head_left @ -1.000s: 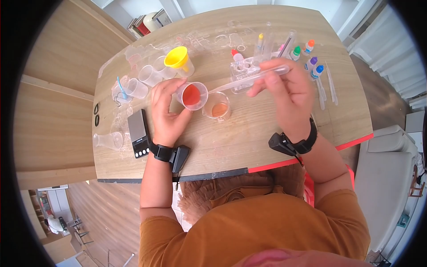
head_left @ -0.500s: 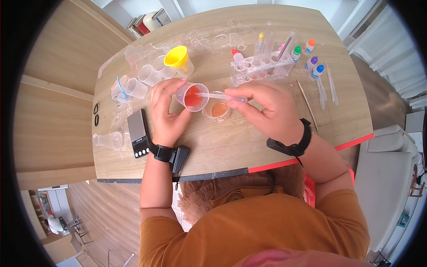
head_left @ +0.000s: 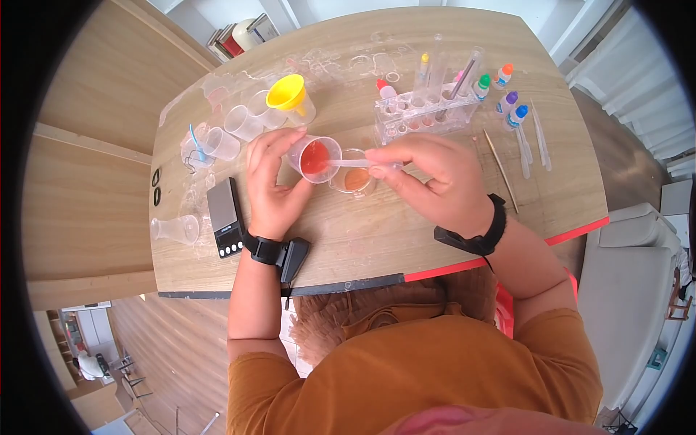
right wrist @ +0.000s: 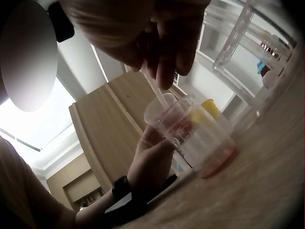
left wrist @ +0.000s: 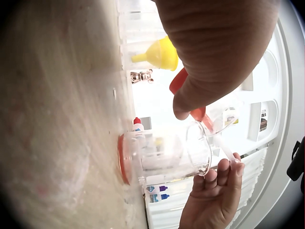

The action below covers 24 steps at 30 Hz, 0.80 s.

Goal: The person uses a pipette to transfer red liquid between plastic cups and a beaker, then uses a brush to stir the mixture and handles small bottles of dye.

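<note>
In the head view my left hand (head_left: 272, 181) grips a clear plastic cup (head_left: 296, 154) of red-orange liquid, tilted with its mouth toward me and to the right. My right hand (head_left: 444, 177) pinches a clear plastic dropper (head_left: 351, 163) near its bulb end, and the thin end reaches inside the cup. Just below, a clear glass beaker (left wrist: 162, 157) stands on the table with a shallow layer of orange liquid. The right wrist view shows the cup's mouth close over the beaker's rim.
A test tube rack (head_left: 428, 114) stands behind my right hand, with dropper bottles (head_left: 518, 116) around it. A wooden stick (head_left: 500, 170) lies to the right. On the left are a digital scale (head_left: 226, 217), a flask (head_left: 177, 229), several plastic cups (head_left: 244, 123) and a yellow funnel (head_left: 288, 93).
My right hand has come down and left from near the rack, bringing the dropper's thin end into the cup. The left hand and cup have stayed nearly still.
</note>
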### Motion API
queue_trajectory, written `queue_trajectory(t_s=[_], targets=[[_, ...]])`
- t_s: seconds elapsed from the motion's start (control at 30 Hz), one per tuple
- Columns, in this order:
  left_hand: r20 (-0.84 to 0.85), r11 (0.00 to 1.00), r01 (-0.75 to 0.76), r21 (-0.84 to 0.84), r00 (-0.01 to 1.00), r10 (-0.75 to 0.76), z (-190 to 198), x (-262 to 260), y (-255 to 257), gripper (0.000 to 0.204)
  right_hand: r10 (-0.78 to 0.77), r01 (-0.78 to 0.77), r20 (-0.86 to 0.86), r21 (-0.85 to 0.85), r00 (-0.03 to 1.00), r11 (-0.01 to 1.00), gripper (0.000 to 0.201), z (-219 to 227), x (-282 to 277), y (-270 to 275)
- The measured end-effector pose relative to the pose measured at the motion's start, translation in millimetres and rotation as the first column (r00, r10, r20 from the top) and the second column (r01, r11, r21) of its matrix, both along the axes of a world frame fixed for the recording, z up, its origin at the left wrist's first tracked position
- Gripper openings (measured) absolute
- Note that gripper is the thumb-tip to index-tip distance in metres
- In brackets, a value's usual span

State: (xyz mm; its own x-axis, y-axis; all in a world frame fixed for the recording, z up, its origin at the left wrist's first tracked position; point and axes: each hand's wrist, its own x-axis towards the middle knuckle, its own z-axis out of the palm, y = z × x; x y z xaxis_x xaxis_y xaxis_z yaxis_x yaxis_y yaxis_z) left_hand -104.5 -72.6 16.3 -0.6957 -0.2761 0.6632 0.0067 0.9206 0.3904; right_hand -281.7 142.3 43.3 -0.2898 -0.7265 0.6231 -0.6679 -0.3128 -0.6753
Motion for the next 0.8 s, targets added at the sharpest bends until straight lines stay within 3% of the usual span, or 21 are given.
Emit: queue_trajectory(t_s=[0.5, 0.57, 0.8], targets=[[-0.021, 0.999, -0.001, 0.045, 1.000, 0.002, -2.1, -1.9, -0.8, 0.055, 0.022, -0.012, 0.266, -0.040, 0.964, 0.999, 0.023, 1.0, -3.3, 3.6], [-0.021, 0.999, 0.000, 0.046, 1.000, 0.001, -2.2, -1.8, -1.1, 0.055, 0.012, 0.014, 0.391, -0.065, 0.920, 0.998, 0.023, 1.8, -3.7, 3.6], [-0.018, 0.998, 0.013, 0.063, 1.000, -0.011, -2.7, -1.7, -1.5, 0.055, -0.004, 0.079, 0.505, -0.128, 0.863, 0.989, 0.020, 10.8, -9.9, 5.6]])
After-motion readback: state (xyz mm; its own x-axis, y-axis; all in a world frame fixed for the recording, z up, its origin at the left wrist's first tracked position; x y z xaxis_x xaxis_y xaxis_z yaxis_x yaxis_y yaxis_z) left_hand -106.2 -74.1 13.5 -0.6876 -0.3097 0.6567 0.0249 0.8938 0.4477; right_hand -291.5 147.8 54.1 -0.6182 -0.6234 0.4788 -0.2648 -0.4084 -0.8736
